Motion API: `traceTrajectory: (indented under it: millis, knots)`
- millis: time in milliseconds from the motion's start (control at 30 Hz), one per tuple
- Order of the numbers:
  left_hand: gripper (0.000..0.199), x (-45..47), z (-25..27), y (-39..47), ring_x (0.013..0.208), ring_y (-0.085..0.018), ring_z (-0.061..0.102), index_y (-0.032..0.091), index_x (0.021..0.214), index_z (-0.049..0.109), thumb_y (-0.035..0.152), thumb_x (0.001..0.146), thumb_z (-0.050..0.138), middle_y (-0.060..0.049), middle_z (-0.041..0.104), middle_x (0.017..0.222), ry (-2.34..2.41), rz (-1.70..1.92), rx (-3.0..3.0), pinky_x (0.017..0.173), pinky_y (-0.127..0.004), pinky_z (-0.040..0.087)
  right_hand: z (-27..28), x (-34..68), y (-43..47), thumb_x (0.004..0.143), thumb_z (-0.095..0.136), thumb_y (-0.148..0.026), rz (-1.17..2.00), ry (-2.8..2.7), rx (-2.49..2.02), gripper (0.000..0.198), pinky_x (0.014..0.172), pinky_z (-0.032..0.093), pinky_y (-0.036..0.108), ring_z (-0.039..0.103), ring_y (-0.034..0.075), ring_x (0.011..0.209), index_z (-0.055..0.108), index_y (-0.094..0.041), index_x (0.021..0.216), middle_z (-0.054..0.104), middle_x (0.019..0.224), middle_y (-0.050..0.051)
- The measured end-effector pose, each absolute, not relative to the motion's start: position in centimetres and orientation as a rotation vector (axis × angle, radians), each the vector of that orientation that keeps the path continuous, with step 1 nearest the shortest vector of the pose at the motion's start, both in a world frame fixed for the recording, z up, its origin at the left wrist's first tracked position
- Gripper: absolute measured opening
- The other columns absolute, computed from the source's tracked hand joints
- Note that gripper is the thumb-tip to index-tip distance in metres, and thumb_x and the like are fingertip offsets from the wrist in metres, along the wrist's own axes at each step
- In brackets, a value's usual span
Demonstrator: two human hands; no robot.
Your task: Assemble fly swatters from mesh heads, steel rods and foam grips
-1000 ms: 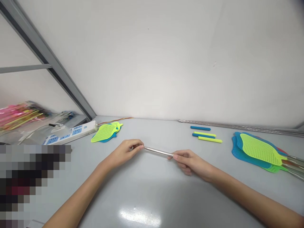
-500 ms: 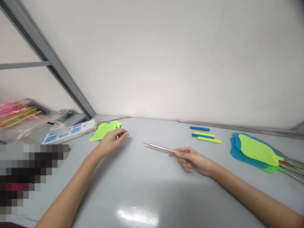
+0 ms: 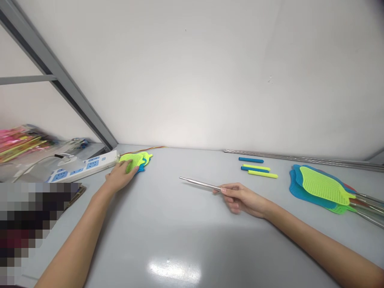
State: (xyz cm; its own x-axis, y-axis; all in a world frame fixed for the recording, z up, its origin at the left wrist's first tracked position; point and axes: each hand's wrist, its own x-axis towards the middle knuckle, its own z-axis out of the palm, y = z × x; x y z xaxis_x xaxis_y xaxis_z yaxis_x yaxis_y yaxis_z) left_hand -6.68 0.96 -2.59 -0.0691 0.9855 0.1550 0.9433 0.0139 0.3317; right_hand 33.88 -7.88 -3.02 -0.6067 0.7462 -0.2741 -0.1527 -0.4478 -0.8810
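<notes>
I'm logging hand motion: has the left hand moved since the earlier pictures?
Yes: the left hand has moved leftward, closer to the white power strip in the same view.

Our right hand [image 3: 241,199] holds a slim metal rod [image 3: 199,183] above the desk [image 3: 168,220], its free tip pointing left. Our left hand [image 3: 120,175] reaches over the yellow-green and blue swatter heads [image 3: 136,160] towards the desk's back edge, near a white power strip [image 3: 87,167]. Four coloured tubes [image 3: 263,174] lie nearer the back right corner, long rods [image 3: 300,158] run along the back edge, and rodded swatters [image 3: 324,186] overlap towards the right edge.
</notes>
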Motion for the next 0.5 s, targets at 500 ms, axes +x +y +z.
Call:
traceTrajectory:
  millis: [500]
  knots:
    - [0.054, -5.76, -1.86, 0.69, 0.101, -0.032, 0.045, 0.014, 0.111, 0.046, 0.053, 0.075, 0.045, -0.016, 0.052, 0.113, 2.267, 0.383, 2.052, 0.071, -0.038, 0.037, -3.11, 33.86, -7.92, 0.076, 0.056, -0.034, 2.083, -1.166, -0.906, 0.029, 0.043, 0.024, 0.021, 0.028, 0.005, 0.045, 0.058, -0.014, 0.096, 0.032, 0.056, -0.005]
